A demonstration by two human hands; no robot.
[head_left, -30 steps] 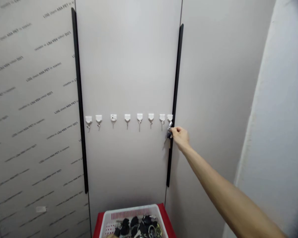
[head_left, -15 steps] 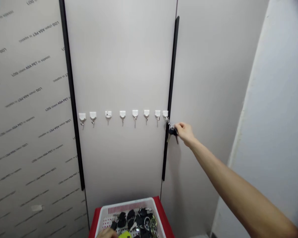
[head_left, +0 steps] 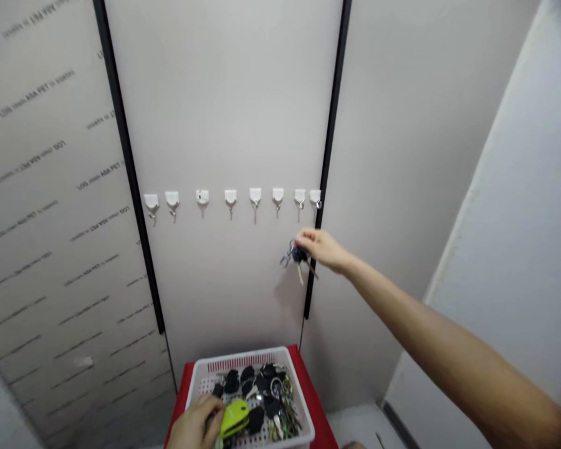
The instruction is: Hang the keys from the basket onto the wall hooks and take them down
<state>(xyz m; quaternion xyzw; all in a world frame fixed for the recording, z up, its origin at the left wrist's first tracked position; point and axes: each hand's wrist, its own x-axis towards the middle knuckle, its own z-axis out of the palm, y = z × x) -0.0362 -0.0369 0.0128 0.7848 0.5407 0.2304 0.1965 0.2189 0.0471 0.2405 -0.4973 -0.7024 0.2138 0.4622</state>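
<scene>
black-headed keys (head_left: 300, 255): pinched, hanging under right fingers (head_left: 307, 234) | lime fob (head_left: 235, 416): at left fingertips (head_left: 215, 405), grip unclear

A bunch of black-headed keys (head_left: 300, 255) hangs blades-down below the white hooks (head_left: 255, 194); a lime-green key fob (head_left: 235, 416) sits tilted at the white basket's (head_left: 302, 390) near side.

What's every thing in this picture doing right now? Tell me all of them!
Right hand: closed on the key bunch.
Key bunch: off the hooks, dangling below them.
Left hand: closed on the lime fob.
Lime fob: tilted.
Basket: upright, holding many keys.
Hooks: in a row on the panel.
</scene>
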